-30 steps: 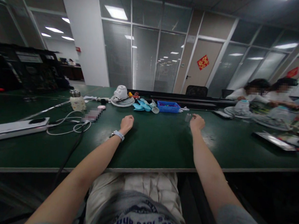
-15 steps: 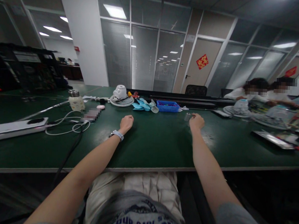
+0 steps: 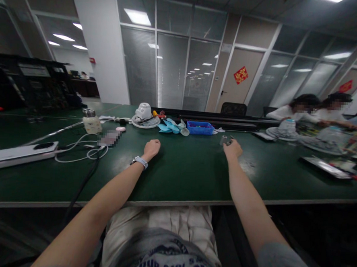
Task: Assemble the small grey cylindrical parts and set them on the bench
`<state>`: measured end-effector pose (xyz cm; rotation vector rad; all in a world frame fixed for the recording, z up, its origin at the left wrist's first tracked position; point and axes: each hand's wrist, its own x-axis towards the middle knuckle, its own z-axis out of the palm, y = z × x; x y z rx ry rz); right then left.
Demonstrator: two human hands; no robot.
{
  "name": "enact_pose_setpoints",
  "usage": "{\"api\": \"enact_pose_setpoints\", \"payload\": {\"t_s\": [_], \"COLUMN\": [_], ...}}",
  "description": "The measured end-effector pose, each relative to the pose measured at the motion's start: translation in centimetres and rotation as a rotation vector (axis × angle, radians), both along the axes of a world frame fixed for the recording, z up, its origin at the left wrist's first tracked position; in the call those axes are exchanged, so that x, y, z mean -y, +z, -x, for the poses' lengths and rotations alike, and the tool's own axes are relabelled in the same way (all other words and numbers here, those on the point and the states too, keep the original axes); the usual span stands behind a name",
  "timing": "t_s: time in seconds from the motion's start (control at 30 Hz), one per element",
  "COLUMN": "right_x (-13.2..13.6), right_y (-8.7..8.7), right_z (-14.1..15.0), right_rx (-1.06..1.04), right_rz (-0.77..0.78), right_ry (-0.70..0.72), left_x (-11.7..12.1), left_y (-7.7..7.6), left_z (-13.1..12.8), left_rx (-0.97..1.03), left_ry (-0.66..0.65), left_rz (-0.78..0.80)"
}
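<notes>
My left hand [image 3: 152, 149] rests on the green table as a loose fist, a light-strapped watch [image 3: 140, 162] on its wrist. Nothing shows between its curled fingers. Farther right, my right hand [image 3: 234, 148] is curled around a small dark grey object [image 3: 228, 142], mostly hidden by the fingers, so its kind is unclear. Just left of those fingers, a small grey cylinder [image 3: 223, 139] stands upright on the table. Beyond the hands lie a blue plastic basket [image 3: 200, 129] with small items in it, light-blue fan blades [image 3: 169, 126] and a white fan part [image 3: 144, 116].
At left are a bottle [image 3: 91, 122], white cables [image 3: 71, 158], a phone-like slab [image 3: 109, 138] and a long white device [image 3: 20, 155]. A tablet-like panel [image 3: 326, 167] lies at right. Two people sit there behind fan guards [image 3: 323, 142]. The table edge [image 3: 174, 203] runs before me.
My right hand has come slightly lower and its fingers have shifted, so the dark grey object now shows between them. The left hand remains in place.
</notes>
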<state>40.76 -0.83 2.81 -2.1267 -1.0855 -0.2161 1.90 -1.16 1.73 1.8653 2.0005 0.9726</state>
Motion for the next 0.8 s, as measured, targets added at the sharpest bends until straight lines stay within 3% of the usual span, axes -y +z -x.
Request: {"api": "enact_pose_setpoints", "payload": {"t_s": [0.2,0.33,0.4,0.6,0.7,0.8], "right_x": [0.4,-0.2,-0.8,-2.1,-1.6,-1.2], "right_y": [-0.6,0.4,0.6,-1.2,-2.1,-2.8], "right_z": [-0.2,2.4,5.5,17.9,21.5,22.3], "right_rx": [-0.146,-0.185,-0.208,-0.335,-0.393,-0.473], "right_rz": [0.007,-0.043,-0.061,-0.032,-0.023,-0.026], "right_ry": [-0.022,0.071,0.220,0.893,1.044,1.123], "left_x": [-0.1,-0.2,0.0,0.6,0.7,0.8], "left_y": [0.0,0.0,0.1,0.2,0.0,0.0], "left_z": [-0.2,-0.3,-0.3,-0.4,-0.8,-1.6], "left_rx": [-0.036,-0.049,-0.053,-0.004,0.092,0.206], "left_ry": [0.002,-0.003,-0.009,-0.045,-0.069,-0.130], "left_rz": [0.025,0.044,0.050,-0.003,-0.132,-0.279]}}
